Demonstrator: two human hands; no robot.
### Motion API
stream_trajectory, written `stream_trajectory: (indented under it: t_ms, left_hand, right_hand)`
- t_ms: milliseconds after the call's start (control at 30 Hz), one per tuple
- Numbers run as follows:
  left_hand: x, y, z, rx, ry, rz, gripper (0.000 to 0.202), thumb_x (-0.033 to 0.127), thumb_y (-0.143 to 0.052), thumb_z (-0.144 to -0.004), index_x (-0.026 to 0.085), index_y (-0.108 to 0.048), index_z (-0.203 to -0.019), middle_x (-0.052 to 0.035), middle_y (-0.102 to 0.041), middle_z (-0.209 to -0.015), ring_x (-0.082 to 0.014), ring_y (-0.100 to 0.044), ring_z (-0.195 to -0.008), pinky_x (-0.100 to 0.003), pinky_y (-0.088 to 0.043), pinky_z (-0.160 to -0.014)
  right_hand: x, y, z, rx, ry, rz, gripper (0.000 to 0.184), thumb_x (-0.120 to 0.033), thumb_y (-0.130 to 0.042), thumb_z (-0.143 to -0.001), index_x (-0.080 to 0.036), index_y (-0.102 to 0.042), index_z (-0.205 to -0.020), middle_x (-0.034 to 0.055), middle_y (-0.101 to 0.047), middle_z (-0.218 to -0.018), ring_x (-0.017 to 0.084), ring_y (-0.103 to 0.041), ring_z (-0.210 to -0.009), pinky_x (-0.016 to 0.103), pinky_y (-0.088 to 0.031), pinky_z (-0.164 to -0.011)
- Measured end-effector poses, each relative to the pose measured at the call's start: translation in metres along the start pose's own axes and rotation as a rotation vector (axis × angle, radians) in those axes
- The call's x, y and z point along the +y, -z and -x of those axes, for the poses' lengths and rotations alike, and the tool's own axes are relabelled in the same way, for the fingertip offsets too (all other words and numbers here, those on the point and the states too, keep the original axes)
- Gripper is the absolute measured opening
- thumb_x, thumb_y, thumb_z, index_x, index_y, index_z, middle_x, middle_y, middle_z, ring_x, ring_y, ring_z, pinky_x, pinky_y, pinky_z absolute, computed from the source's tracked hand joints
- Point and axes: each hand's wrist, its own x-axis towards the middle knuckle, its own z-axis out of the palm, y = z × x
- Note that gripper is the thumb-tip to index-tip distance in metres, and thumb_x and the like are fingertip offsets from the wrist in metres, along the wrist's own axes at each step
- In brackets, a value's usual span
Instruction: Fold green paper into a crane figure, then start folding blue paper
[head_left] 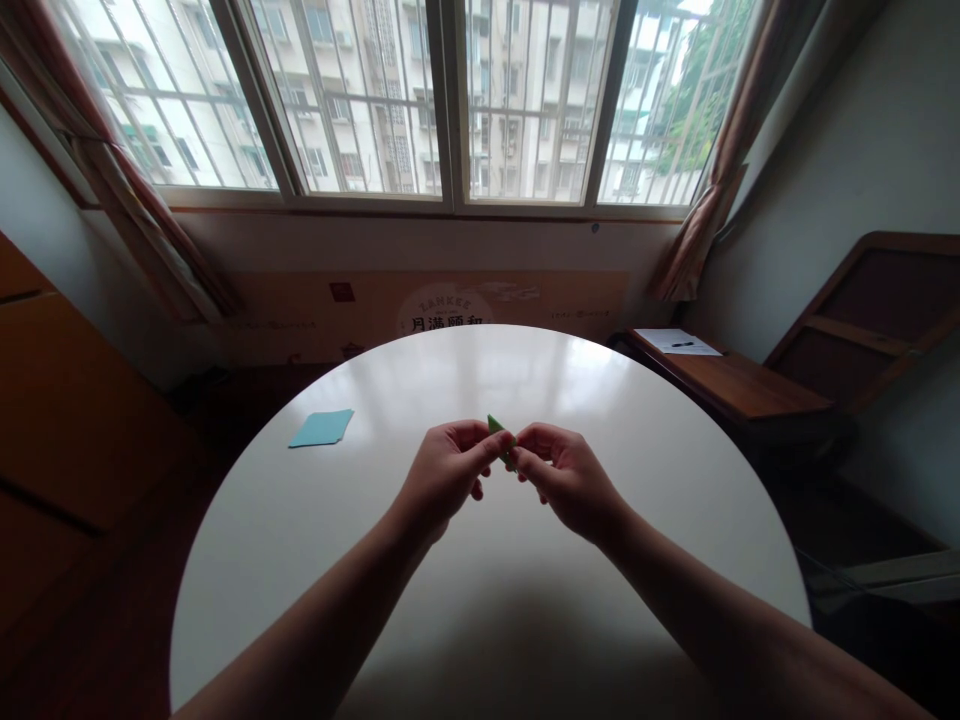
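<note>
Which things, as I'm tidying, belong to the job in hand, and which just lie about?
In hand:
- small green pointed piece, apparently paper, between left hand and right hand

Lying about:
- blue four-sided paper, possibly related
- white paper sheet
- slim dark pen

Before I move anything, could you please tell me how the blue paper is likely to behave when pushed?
The blue paper would probably slide easily, since it lies flat on a glossy white table. It is likely light and fairly floppy, as it looks thin. Its corners look slightly uneven, so it may be several sheets that could shift apart.
</note>
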Motion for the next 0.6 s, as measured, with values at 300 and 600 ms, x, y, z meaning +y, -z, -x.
stream_trajectory:
  t_ms: [300, 600]
  left_hand:
    - [-0.0023, 0.0020, -0.0030, 0.016, 0.036, 0.016, 0.030, 0.039, -0.076, -0.069, 0.011, -0.074, -0.081, -0.0040, -0.062, -0.066, -0.0124, -0.047, -0.058, -0.017, -0.035, -0.037]
    - [-0.0029, 0.0031, -0.0035, 0.037, -0.054, -0.088, 0.023, 0.034, -0.073, -0.072, 0.012, -0.073, -0.076, 0.0034, -0.053, -0.053, -0.0076, -0.043, -0.044, -0.017, -0.036, -0.036]
  right_hand:
    - [0.0047, 0.0002, -0.0027, 0.056, -0.056, -0.092, 0.020, -0.035, -0.066, -0.084, -0.015, -0.068, -0.081, 0.0008, -0.061, -0.066, 0.013, -0.055, -0.060, 0.020, -0.037, -0.042]
    - [0.0059, 0.0000, -0.0017, 0.041, -0.019, -0.025, 0.026, -0.041, -0.069, -0.086, -0.016, -0.070, -0.083, 0.0041, -0.066, -0.074, 0.015, -0.059, -0.066, 0.019, -0.042, -0.042]
